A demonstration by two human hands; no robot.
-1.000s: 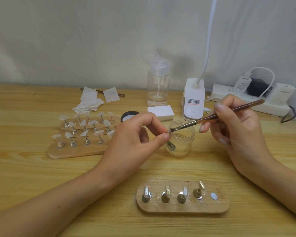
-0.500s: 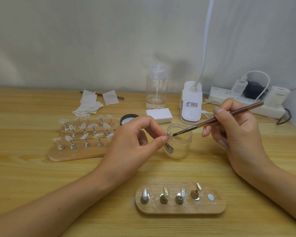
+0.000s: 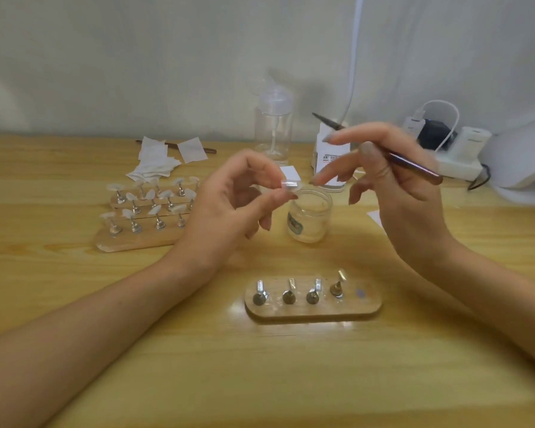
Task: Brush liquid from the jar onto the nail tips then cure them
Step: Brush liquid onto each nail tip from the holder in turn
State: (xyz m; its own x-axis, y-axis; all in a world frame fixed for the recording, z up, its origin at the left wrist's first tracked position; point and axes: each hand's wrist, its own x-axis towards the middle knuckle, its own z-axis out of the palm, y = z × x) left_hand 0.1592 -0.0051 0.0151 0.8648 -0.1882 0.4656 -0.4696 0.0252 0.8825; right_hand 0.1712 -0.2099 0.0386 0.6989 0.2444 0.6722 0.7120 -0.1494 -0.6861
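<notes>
My left hand [image 3: 226, 208] pinches a clear nail tip [image 3: 289, 184] between thumb and fingertips, just above and left of the open glass jar [image 3: 311, 219]. My right hand [image 3: 399, 189] hovers to the right of the jar and holds a thin dark brush [image 3: 414, 164]. Its index and middle fingers are stretched out toward the nail tip. The brush's bristle end points up and back, away from the jar. Nearer me lies a small wooden stand [image 3: 314, 310] with several metal holders.
A larger wooden stand [image 3: 136, 239] with several nail tips sits at the left, white wipes [image 3: 155, 163] behind it. At the back stand a pump bottle [image 3: 274, 125], a white lamp base [image 3: 329, 159] and a power strip [image 3: 451, 163]. A white curing lamp [image 3: 525, 162] is far right.
The brush has left the nail tip and jar rim; my right hand rose and swung its bristle end up and back. My left hand lifted the nail tip slightly.
</notes>
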